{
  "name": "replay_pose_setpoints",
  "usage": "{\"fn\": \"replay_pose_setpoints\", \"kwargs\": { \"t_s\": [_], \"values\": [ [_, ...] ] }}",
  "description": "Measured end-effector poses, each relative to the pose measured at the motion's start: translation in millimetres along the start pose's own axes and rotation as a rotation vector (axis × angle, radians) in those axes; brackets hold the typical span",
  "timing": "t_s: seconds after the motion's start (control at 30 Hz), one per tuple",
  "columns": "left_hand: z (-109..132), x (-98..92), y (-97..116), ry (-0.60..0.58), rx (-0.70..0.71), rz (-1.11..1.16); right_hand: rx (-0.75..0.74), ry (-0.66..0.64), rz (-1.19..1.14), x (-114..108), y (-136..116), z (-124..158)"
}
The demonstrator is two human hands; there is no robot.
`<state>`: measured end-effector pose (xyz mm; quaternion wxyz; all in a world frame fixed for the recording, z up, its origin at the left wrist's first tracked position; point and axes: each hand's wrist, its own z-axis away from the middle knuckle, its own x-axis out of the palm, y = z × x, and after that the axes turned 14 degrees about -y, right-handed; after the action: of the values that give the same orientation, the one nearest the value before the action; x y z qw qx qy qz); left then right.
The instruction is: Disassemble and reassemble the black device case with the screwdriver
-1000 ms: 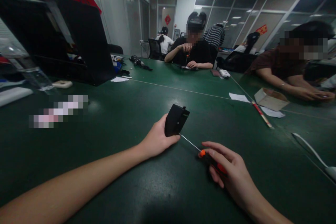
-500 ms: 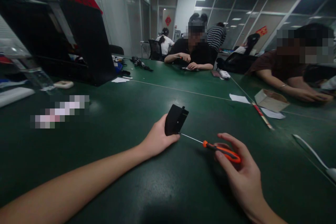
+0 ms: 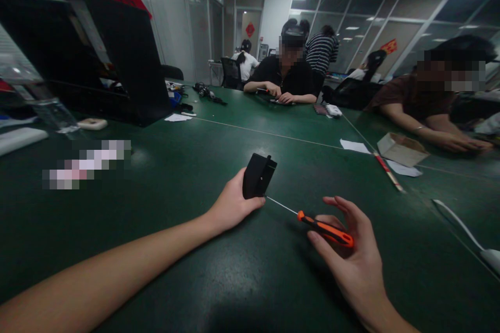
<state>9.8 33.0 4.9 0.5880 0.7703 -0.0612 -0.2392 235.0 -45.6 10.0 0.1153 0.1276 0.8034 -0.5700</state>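
while the green table spreads beneath both my hands, an open box sits beyond my right grip. my right hand curves loosely about the screwdriver, thumb and forefinger spread; i cannot tell whether it is gripped. my left hand clasps a black case, tilted, left of the screwdriver. the thin shaft runs to the case's lower corner, just beside my left thumb. a tiny pale dot marks the case above that thumb.
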Motion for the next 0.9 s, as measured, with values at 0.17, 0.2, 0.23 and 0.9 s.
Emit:
{"fn": "replay_pose_setpoints", "kwargs": {
  "t_s": [0.17, 0.2, 0.23, 0.9],
  "values": [
    [-0.6, -0.3, -1.0, 0.024, -0.011, 0.005, 0.232, -0.174, -0.192, 0.6, -2.7, -3.2],
    [-0.7, -0.2, -1.4, 0.037, -0.015, 0.011, 0.279, -0.222, -0.195, 0.4, -2.9, -4.2],
    [-0.8, 0.1, -1.8, 0.044, -0.018, 0.020, 0.317, -0.264, -0.185, 0.0, -2.9, -5.0],
    [3.4, 1.5, 1.8, -0.097, 0.040, -0.075, 0.260, -0.205, 0.017, -7.4, 3.4, -11.7]
  ]
}}
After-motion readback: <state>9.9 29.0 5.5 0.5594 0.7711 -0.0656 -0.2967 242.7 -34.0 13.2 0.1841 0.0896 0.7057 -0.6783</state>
